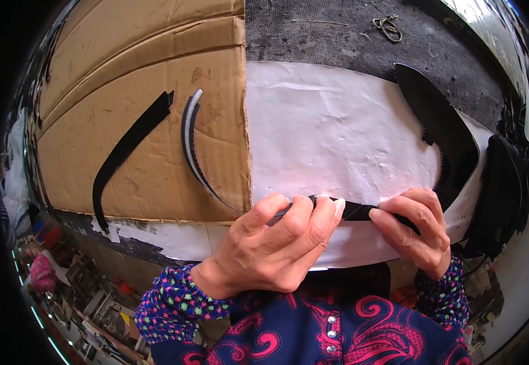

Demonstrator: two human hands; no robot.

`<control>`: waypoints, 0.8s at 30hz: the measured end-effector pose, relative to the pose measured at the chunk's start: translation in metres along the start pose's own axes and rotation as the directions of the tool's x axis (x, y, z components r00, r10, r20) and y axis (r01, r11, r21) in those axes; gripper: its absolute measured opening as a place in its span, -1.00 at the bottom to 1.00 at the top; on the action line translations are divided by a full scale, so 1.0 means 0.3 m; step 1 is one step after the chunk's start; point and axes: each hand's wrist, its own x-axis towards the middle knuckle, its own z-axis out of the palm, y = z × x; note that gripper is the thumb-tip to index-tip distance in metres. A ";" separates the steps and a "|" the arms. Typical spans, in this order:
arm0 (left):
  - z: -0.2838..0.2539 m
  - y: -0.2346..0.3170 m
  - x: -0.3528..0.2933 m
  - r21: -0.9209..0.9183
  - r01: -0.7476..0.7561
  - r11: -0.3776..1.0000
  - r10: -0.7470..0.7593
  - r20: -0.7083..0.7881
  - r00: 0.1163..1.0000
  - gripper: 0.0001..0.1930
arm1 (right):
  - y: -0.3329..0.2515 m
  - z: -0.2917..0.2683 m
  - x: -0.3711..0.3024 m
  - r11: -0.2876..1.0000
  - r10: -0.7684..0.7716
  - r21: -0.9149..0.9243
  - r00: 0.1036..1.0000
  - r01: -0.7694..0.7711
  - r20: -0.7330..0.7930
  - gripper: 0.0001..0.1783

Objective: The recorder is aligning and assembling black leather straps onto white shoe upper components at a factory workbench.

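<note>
Over the near edge of the white sheet, a flat black strip (357,211) stretches between my hands. My left hand (270,249) is closed, pinching its left part with thumb and fingertips. On the other end, my right hand (419,226) pinches between thumb and curled fingers. A narrow curved band, black with a pale grey face (188,131), runs from the cardboard down to my left hand; whether it joins the black strip is hidden by the fingers. Beyond my right hand lies a large black sheet piece (450,118) with a jagged inner edge.
Brown cardboard (149,188) covers the left of the table, with a separate bent black strip (124,149) on it. A white sheet (319,128) lies on the right. Behind is a dark grey mat (331,42) with a knotted cord (388,29). Black material (498,194) hangs at the right edge.
</note>
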 end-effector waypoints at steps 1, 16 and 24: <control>0.000 0.000 -0.001 0.005 -0.002 1.000 0.002 0.001 1.000 -0.66 | 0.001 0.002 0.000 1.000 -0.007 -0.004 1.000 0.007 -0.009 -0.44; 0.002 0.001 0.001 0.021 -0.015 1.000 0.015 -0.004 1.000 -0.65 | 0.004 0.019 -0.005 0.999 -0.030 -0.032 0.998 0.029 -0.051 -0.50; 0.005 0.001 0.002 0.028 -0.026 0.999 0.027 -0.013 1.000 -0.66 | 0.007 0.020 -0.007 0.999 -0.039 -0.030 0.998 0.037 -0.049 -0.50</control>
